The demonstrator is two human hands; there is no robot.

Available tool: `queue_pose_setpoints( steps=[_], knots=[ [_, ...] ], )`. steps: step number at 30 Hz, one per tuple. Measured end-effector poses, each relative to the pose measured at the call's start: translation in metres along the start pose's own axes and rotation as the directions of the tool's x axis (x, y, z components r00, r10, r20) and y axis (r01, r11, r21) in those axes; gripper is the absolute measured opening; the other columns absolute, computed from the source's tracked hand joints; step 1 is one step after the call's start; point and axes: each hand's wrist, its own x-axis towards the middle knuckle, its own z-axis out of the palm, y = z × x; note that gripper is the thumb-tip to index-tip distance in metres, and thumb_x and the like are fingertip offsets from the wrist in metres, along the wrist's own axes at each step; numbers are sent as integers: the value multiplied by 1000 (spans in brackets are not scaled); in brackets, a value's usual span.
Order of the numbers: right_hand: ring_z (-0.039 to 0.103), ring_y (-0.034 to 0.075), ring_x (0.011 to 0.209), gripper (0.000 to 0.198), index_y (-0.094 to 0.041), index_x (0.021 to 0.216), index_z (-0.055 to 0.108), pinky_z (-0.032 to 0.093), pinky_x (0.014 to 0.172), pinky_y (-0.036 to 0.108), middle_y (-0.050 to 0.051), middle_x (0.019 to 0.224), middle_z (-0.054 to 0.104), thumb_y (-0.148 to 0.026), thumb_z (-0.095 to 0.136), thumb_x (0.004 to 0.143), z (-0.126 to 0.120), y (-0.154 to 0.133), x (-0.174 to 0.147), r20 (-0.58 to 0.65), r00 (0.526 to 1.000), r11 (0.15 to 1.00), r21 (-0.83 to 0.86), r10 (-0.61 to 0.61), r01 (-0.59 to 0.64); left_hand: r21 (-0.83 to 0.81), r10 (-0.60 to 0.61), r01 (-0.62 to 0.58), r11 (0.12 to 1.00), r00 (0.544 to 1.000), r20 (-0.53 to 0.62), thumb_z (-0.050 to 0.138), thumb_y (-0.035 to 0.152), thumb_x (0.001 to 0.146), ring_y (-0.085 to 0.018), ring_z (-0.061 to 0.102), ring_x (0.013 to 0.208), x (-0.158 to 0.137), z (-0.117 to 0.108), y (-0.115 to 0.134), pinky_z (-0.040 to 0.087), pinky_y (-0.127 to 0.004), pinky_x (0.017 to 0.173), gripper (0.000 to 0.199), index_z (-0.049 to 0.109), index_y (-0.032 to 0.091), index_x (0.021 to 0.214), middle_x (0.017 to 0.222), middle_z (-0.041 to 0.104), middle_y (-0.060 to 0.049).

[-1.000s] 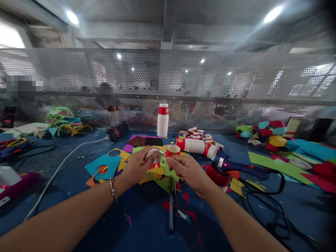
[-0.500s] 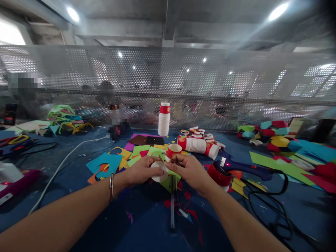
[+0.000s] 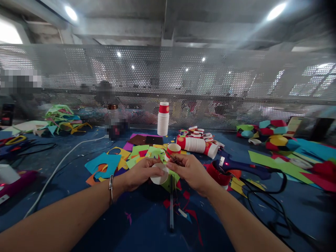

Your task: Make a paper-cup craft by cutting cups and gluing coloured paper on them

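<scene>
My left hand [image 3: 144, 172] pinches a white round paper piece [image 3: 159, 177], thumb on its face. Whether it is a flat disc or a cup's base, I cannot tell. Close beside it, my right hand [image 3: 187, 170] has its fingers closed on a thin, dark, pointed tool [image 3: 168, 154], mostly hidden by the fingers. Just beyond the fingertips stands a red and white paper cup [image 3: 173, 149]. Green paper [image 3: 166, 184] and other coloured scraps lie under and behind the hands.
A stack of cups [image 3: 163, 120] stands at the back; another stack [image 3: 193, 144] lies sideways. To the right, a blue glue gun [image 3: 244, 169] rests on a red holder [image 3: 219, 176], with loose black cable [image 3: 265, 206]. A white cable [image 3: 63, 161] crosses the left. A grey stick [image 3: 171, 210] lies in front.
The white round piece has tilted slightly and sits a little lower in my left hand. The dark tool has shifted slightly in my right hand. The whole view has moved a little.
</scene>
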Motion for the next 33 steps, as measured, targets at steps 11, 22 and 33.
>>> queue_pose_setpoints(
  steps=[11,22,33],
  knots=[
    [51,14,68,40,-19,89,65,38,57,27,2,79,61,-59,66,85,3,-5,-1,-79,997,994,108,12,-3,-36,20,-23,999,997,-77,75,35,71,-8,49,56,-1,1,5,31,-21,49,23,68,16,80,68,60,1],
    [46,12,68,31,-18,85,65,37,63,29,0,77,55,-49,70,85,4,-4,0,13,1000,992,130,2,-4,12,3,-1,1000,992,-122,68,37,71,-7,41,46,0,0,3,22,-22,40,21,62,17,65,58,51,4],
    [20,8,52,39,-18,83,62,15,48,28,-7,61,37,-55,74,79,3,-7,-4,29,993,972,207,111,-114,-18,-29,28,999,998,-51,72,42,76,-8,41,49,-1,-2,-3,26,-22,44,28,64,16,74,61,54,2]
  ],
)
